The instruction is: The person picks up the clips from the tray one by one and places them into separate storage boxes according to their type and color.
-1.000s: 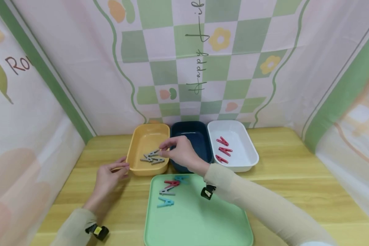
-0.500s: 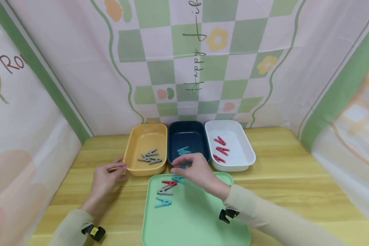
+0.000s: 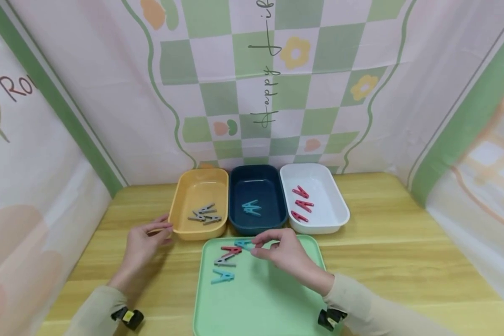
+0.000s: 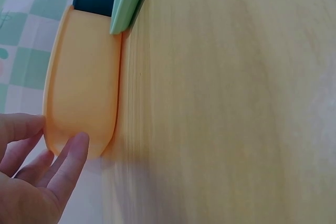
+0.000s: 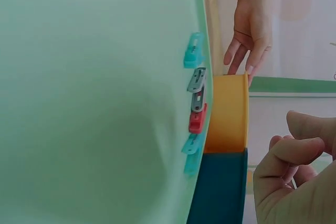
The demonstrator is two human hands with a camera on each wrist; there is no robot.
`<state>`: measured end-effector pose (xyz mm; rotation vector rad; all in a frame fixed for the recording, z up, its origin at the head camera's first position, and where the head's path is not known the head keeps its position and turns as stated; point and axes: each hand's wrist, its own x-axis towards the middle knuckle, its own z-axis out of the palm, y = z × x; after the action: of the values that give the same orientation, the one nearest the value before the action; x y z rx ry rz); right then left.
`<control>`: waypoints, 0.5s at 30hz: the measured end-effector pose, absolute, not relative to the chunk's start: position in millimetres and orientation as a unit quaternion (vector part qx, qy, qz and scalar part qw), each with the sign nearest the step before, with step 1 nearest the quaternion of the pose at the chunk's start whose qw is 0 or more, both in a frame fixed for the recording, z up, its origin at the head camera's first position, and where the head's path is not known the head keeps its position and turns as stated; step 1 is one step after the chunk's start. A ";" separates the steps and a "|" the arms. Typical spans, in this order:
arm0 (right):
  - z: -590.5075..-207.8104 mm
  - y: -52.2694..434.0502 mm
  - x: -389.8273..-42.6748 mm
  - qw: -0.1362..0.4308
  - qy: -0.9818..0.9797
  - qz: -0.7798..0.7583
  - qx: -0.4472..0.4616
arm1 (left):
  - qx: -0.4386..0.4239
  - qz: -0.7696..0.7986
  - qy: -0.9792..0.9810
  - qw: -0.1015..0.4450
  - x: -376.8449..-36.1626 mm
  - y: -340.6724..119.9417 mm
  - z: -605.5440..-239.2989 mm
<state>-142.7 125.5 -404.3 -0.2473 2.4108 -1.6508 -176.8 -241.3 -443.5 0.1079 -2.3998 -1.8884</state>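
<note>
Fingers of the left hand [image 3: 144,240] lie straight against the near-left corner of the yellow bin [image 3: 184,229], touching its wall without gripping; grey pegs [image 3: 204,215] lie inside. At three o'clock from that bin sits the navy bin [image 3: 277,210] with teal pegs [image 3: 250,206], then the white bin [image 3: 336,207] with red pegs [image 3: 301,204]. On the green tray [image 3: 269,298], at its eleven o'clock corner, lie a teal peg [image 3: 223,277], a grey peg [image 3: 225,261], a red peg [image 3: 231,250] and another teal peg [image 3: 243,243]. The right hand [image 3: 287,254] hovers beside that last one, thumb and fingers curled, holding nothing visible.
</note>
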 end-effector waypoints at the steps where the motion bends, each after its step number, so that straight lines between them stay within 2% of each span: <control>1: -405.3 127.1 -142.1 0.106 0.817 -0.561 -0.079 | 0.035 -0.618 -0.784 0.042 -176.8 -241.2 -443.5; 15: -416.4 142.5 -138.7 0.111 0.817 -0.564 -0.040 | 0.039 -0.616 -0.786 0.041 -177.7 -241.1 -443.5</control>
<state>-138.7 142.5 -416.4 -0.1167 2.3998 -1.6576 -177.7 -241.1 -443.5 0.1200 -2.4054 -1.8855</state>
